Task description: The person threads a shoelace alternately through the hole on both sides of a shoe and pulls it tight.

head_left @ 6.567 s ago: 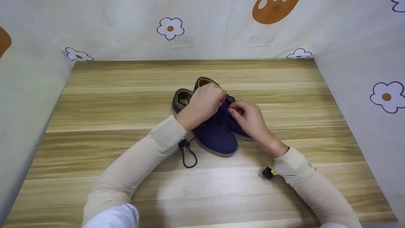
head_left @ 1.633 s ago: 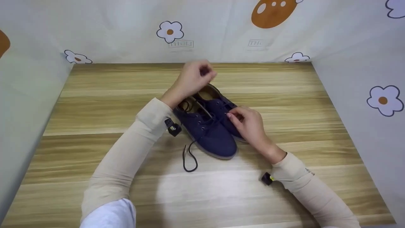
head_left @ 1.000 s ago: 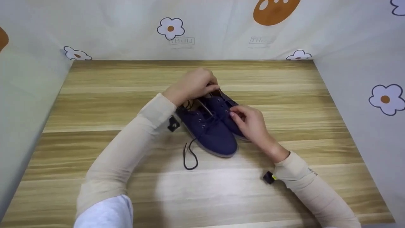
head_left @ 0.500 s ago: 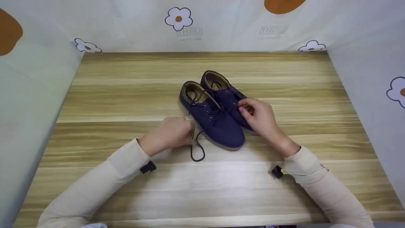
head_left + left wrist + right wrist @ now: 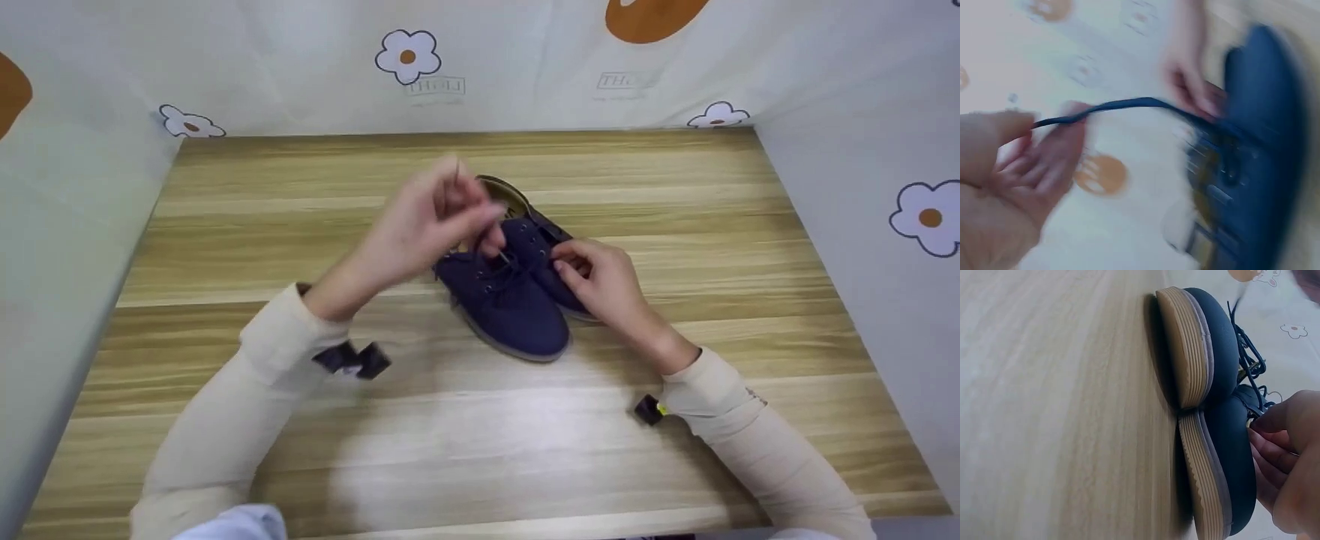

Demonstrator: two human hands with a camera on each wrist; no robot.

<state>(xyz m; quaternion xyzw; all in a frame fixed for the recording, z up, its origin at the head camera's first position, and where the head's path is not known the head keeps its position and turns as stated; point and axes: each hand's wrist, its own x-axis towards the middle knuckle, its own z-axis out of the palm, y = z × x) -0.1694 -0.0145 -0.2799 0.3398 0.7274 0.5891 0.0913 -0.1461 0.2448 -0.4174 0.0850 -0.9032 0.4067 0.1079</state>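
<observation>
Two dark blue lace-up shoes stand side by side on the table, a near shoe (image 5: 517, 322) and a far shoe (image 5: 566, 289). My left hand (image 5: 420, 225), blurred, is raised over the near shoe's opening. Between its thumb and fingers it pinches a dark shoelace (image 5: 1140, 102), which arches across to the near shoe's lacing in the left wrist view. At the far shoe's lacing, my right hand (image 5: 604, 281) pinches with thumb and forefinger. In the right wrist view its fingertips (image 5: 1266, 421) meet the lace at the eyelets; the exact hold is partly hidden.
A wood-grain table (image 5: 480, 450) lies under the shoes. Pale sheets with flower prints (image 5: 407, 57) rise behind it and on both sides. Black wrist cameras (image 5: 371, 360) jut from both sleeves.
My left hand went from above the shoes down to the loose lace on the table, then up over the near shoe with it. My right hand stays at the far shoe.
</observation>
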